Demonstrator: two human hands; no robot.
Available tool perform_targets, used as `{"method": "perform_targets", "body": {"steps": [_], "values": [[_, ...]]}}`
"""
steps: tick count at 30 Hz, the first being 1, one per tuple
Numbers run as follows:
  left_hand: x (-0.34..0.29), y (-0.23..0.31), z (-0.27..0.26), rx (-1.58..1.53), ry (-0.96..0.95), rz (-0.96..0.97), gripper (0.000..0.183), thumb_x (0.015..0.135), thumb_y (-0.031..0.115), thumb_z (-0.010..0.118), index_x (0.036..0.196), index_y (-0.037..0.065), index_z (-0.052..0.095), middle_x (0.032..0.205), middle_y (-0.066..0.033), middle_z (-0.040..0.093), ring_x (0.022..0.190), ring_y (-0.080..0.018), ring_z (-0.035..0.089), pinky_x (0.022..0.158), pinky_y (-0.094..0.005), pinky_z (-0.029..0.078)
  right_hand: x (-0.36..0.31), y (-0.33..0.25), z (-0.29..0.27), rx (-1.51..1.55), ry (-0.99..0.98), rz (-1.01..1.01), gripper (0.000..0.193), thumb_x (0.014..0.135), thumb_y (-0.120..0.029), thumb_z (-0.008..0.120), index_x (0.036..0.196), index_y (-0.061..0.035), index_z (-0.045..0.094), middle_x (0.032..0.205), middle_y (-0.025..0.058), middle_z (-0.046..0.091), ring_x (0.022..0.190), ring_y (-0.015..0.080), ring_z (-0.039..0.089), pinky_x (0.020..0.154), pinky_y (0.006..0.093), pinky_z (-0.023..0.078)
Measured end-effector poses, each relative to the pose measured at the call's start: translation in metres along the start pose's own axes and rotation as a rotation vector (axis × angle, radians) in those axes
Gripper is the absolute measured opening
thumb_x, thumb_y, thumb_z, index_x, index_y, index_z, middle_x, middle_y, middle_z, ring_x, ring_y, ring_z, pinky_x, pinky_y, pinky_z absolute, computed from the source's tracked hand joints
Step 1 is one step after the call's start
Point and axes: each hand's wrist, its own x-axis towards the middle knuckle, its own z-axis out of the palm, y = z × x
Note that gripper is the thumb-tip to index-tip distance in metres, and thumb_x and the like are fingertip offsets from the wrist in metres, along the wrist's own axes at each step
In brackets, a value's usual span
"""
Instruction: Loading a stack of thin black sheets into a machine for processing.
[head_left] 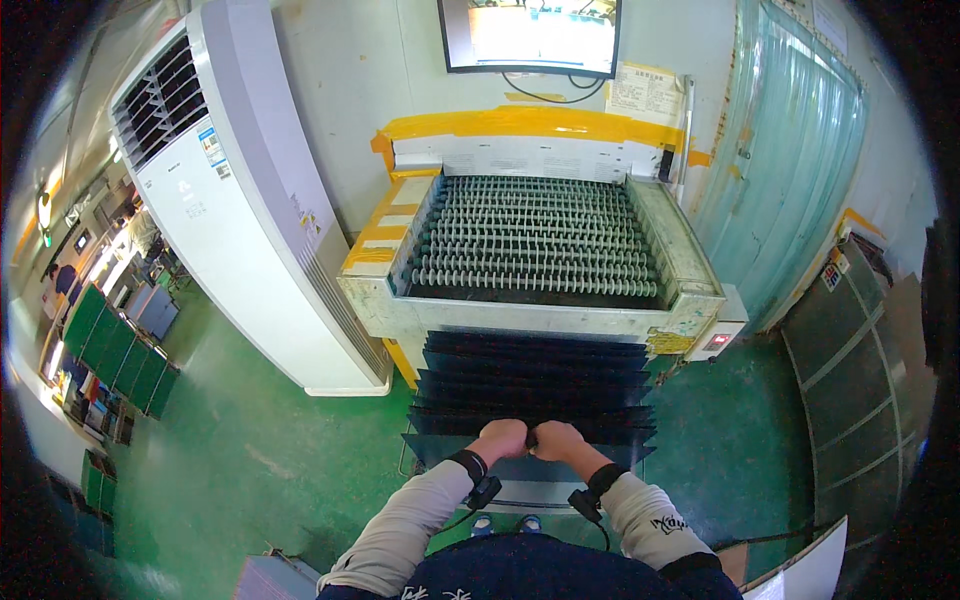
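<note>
left hand (503, 438) and right hand (557, 441) meet, fingers curled (grip unclear), over the dark panels (530, 386) near their front edge: probably positioning; next needs steady alignment.

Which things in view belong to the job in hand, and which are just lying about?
Likely in the job:
- left hand and right hand, together near the dark panels
- roller machine beyond them

Apparently just around:
- white air conditioner
- wall screen
- teal curtain
</note>
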Motion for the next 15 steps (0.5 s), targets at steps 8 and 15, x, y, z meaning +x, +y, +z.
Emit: {"method": "perform_targets", "body": {"steps": [8,15], "values": [[0.002,0.003,-0.003,0.01,-0.027,0.008,0.029,0.074,0.028,0.068,0.09,0.004,0.071,0.096,-0.0184,0.069,0.089,-0.0346,0.067,0.077,-0.0441,0.054,0.002,0.006,0.008,0.011,0.072,0.001,0.033,0.073,-0.032,0.065,0.093,-0.007,0.07,0.095,0.0176,0.068,0.093,0.037,0.064,0.08,0.0474,0.052],[0.004,0.0,0.0,0.003,-0.031,-0.001,0.028,0.074,0.026,0.069,0.09,0.004,0.071,0.096,-0.0185,0.069,0.089,-0.0345,0.067,0.078,-0.0439,0.054,-0.003,-0.001,-0.003,0.01,0.03,-0.002,0.037,0.077,-0.035,0.065,0.094,-0.0029,0.07,0.098,0.0205,0.068,0.094,0.0373,0.065,0.08,0.046,0.053]]}}
